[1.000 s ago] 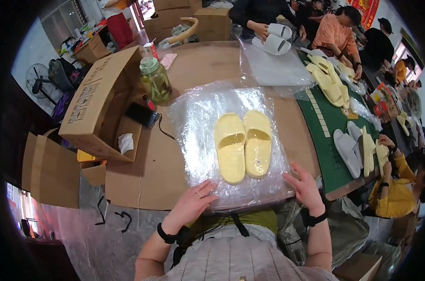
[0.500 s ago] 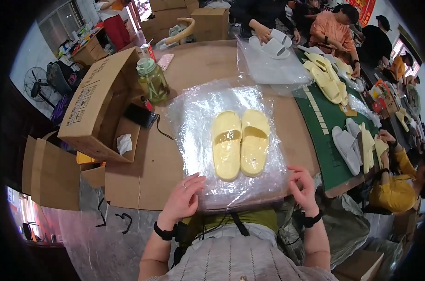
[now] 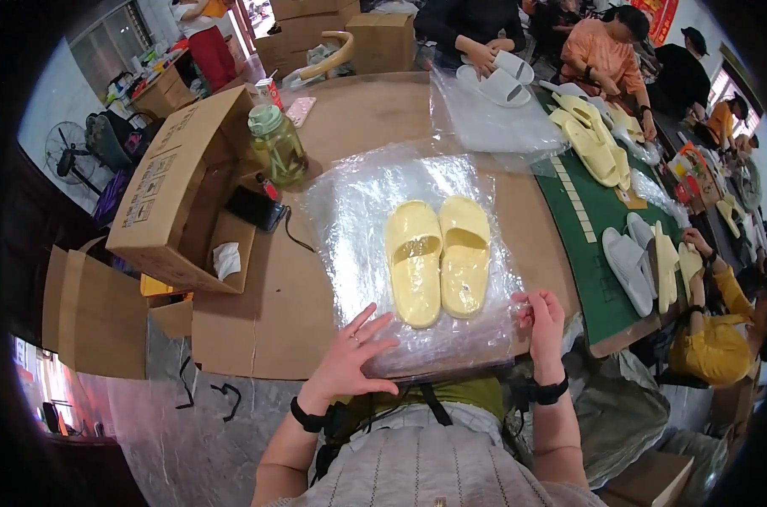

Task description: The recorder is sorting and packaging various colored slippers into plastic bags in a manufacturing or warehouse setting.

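Head view: you're at the near edge of the bench, w/ a clear plastic bag lying flat in front of you and a pair of yellow slippers inside or under the film, side by side, toes toward you, about mid-bag. Can't tell if the film fully wraps them.

Your left hand lies flat on the bag's near-left corner, fingers spread wide, gripping nothing, just pressing the film down. Your right hand is at the bag's near-right edge, fingers narrow, pinching the film between thumb and fingertips.

Step in hand, as I read it: bagging the pair, now at the open end near you. Slippers look seated well in, so the bag end is what's left. Next move prob calls for keeping the left palm down so the film doesn't slide, and drawing the right-hand edge over evenly; film is slick and crinkly, so it could bunch or drag the pair off line.

Around you: a big open carton on the left side, a green-lidded jar by it, a black phone w/ cable between carton and bag. A green mat along the right side carries more slippers, and other people work at the far and right edges.
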`<state>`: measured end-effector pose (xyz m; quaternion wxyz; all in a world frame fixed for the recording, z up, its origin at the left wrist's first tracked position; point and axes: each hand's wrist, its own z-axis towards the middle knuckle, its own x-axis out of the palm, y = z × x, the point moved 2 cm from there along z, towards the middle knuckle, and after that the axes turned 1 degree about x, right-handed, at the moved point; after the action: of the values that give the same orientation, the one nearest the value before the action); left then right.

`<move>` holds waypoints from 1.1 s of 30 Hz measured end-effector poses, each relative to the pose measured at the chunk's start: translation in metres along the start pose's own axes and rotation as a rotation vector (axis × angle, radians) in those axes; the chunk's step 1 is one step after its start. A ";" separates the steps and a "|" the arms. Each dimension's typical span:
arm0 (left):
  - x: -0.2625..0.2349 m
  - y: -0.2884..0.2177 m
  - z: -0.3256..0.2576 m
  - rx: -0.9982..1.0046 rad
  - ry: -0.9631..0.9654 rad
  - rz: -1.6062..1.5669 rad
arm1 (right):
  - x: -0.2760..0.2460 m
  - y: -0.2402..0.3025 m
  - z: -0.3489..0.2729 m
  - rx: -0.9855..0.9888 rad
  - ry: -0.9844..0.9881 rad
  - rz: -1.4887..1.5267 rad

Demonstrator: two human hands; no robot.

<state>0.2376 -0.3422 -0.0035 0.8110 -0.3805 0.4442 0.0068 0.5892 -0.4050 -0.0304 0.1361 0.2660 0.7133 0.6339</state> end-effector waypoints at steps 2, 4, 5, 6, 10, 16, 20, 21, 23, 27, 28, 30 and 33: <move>0.004 -0.004 0.000 0.003 -0.028 0.050 | 0.000 -0.002 0.003 0.051 -0.036 0.041; 0.008 -0.001 -0.004 0.007 -0.055 0.098 | -0.001 -0.004 0.005 0.045 -0.043 0.055; 0.010 0.005 -0.006 0.010 -0.086 0.087 | -0.001 -0.004 0.005 0.040 -0.050 0.068; 0.012 0.009 -0.008 0.012 -0.117 0.076 | -0.001 -0.004 0.005 0.040 -0.050 0.068; 0.013 0.019 -0.012 -0.162 -0.241 -0.188 | -0.010 -0.009 0.006 -0.001 -0.011 -0.061; 0.022 0.037 -0.002 -0.625 -0.384 -0.465 | -0.006 -0.027 0.000 -0.166 0.029 -0.362; 0.021 0.046 0.013 -0.728 -0.292 -0.261 | 0.002 -0.017 -0.009 -0.160 -0.025 -0.715; 0.020 0.048 0.015 -0.753 -0.241 -0.202 | 0.005 -0.017 -0.010 -0.160 -0.026 -0.715; 0.019 0.049 0.020 -0.766 -0.225 -0.170 | 0.013 -0.017 -0.010 -0.127 -0.092 -1.022; 0.019 0.053 0.015 -0.757 -0.249 0.020 | 0.046 -0.001 -0.032 -0.771 -0.235 -1.095; 0.020 0.052 0.015 -0.756 -0.246 0.020 | 0.055 -0.003 -0.041 -0.837 -0.001 -1.112; 0.019 0.044 0.015 -0.739 -0.290 0.074 | 0.074 -0.007 -0.053 -0.888 0.229 -1.116; 0.012 0.024 0.022 -0.819 -0.208 0.250 | 0.096 -0.022 -0.058 -0.890 0.647 -1.271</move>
<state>0.2519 -0.3155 -0.0197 0.6266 -0.6112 0.3637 0.3186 0.4752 -0.4016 -0.0287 0.3484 -0.4596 0.4147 0.7038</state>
